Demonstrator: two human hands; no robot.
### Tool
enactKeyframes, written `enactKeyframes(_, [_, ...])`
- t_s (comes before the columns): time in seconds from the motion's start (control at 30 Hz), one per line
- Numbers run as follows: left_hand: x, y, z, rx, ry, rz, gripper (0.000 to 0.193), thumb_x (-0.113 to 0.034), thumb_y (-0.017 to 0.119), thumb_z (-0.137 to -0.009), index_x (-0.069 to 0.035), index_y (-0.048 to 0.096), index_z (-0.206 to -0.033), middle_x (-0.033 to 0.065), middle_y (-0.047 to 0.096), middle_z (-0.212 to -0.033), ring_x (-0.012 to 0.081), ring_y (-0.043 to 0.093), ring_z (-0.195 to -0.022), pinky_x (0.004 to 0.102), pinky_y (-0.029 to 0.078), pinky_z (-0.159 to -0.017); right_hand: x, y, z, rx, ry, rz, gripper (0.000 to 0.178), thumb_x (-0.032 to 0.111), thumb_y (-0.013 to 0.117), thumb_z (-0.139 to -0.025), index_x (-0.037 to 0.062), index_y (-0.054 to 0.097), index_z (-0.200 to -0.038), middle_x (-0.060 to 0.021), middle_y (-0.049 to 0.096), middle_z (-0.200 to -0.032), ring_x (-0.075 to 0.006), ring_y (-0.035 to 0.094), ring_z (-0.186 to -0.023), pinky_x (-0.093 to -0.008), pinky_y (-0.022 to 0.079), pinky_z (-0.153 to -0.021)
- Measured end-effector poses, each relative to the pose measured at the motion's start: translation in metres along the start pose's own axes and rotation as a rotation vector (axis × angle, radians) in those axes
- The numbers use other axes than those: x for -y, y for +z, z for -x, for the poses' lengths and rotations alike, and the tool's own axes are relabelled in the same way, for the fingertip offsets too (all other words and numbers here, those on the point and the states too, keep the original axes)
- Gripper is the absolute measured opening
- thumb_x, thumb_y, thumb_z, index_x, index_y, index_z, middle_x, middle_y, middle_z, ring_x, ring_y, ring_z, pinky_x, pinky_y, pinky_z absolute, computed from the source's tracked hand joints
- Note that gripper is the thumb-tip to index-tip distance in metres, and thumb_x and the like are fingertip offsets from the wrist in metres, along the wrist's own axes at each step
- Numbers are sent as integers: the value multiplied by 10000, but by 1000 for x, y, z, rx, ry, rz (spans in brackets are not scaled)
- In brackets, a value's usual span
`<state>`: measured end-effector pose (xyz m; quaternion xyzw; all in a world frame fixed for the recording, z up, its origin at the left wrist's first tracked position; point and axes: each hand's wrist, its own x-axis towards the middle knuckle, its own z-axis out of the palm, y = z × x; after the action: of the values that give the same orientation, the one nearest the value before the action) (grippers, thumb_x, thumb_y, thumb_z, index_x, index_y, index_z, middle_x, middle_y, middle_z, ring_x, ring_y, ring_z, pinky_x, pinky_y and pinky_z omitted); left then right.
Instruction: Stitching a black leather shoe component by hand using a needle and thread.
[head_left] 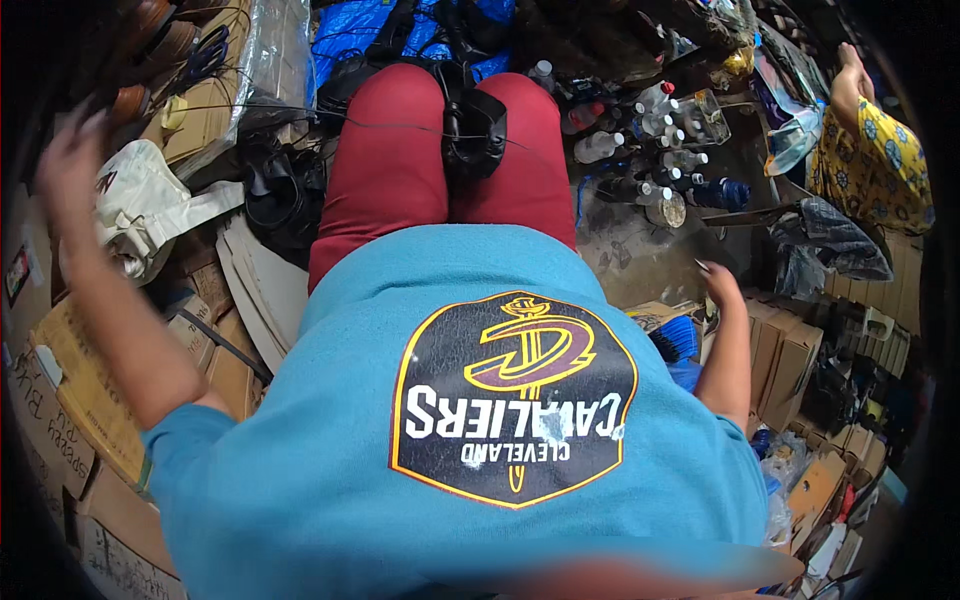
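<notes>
A black leather shoe [474, 135] sits between my knees, which are in red trousers. A thin dark thread [330, 112] stretches across my thighs by the shoe and runs off toward the left. Far out at the left, my left hand [72, 165] is raised beside brown spools [130, 102]. Motion smears its fingers, so whether it grips the thread is unclear. My right hand [722, 285] is out to the right, fingers curled around a thin pointed tool [704, 267] with only its pale tip showing.
Several bottles [655, 125] stand on the right floor. Black shoes [275, 190] and a white cloth bag [145, 195] lie left. Cardboard boxes [95, 400] line the left side. A blue brush [676, 338] is near my right arm. Another person in yellow patterned cloth [875, 165] is at far right.
</notes>
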<state>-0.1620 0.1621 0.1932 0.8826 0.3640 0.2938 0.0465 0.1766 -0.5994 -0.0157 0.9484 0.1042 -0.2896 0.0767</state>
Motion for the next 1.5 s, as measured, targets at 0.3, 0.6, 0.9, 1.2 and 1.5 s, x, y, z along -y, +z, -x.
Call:
enactKeyframes(0.3, [-212, 194, 107, 905, 614, 818, 264, -123, 690, -769, -38, 652, -1016, 88, 612, -1021, 214, 582, -953, 322, 464, -852, 324, -85, 20, -30, -824, -987, 175, 16, 650, -797, 50, 678, -966, -23, 635, -904, -92, 591, -836, -237, 469, -742])
enactKeyframes(0.6, [-212, 216, 98, 1415, 321, 977, 264, -179, 711, -769, -21, 652, -971, 31, 607, -916, 118, 560, -835, 270, 447, -745, 343, -84, 10, -20, -974, -867, 122, 18, 710, -755, 38, 689, -873, -10, 598, -842, -90, 593, -797, -238, 494, -727])
enactKeyframes(0.9, [-208, 219, 103, 1553, 229, 1154, 316, -173, 680, -796, -14, 651, -1067, 44, 629, -935, 130, 566, -893, 269, 424, -858, 344, -63, 31, -131, -975, -942, 156, -28, 692, -731, 57, 690, -862, 3, 562, -824, -81, 571, -757, -225, 480, -692])
enactKeyframes(1.2, [-212, 222, 100, 1553, 498, 931, 361, -84, 642, -792, -42, 628, -1151, 57, 611, -956, 170, 542, -989, 292, 403, -914, 346, -85, 63, -437, -1040, -279, 140, 67, 639, -751, 105, 688, -877, -93, 583, -857, -271, 612, -777, -349, 498, -674])
enactKeyframes(1.5, [-222, 228, 101, 1403, 518, 889, 264, -4, 654, -746, 1, 640, -1009, 79, 645, -968, 186, 613, -912, 303, 474, -831, 366, -97, 39, -284, -1145, 15, 158, 93, 594, -755, 99, 674, -891, -144, 591, -831, -324, 611, -793, -392, 499, -692])
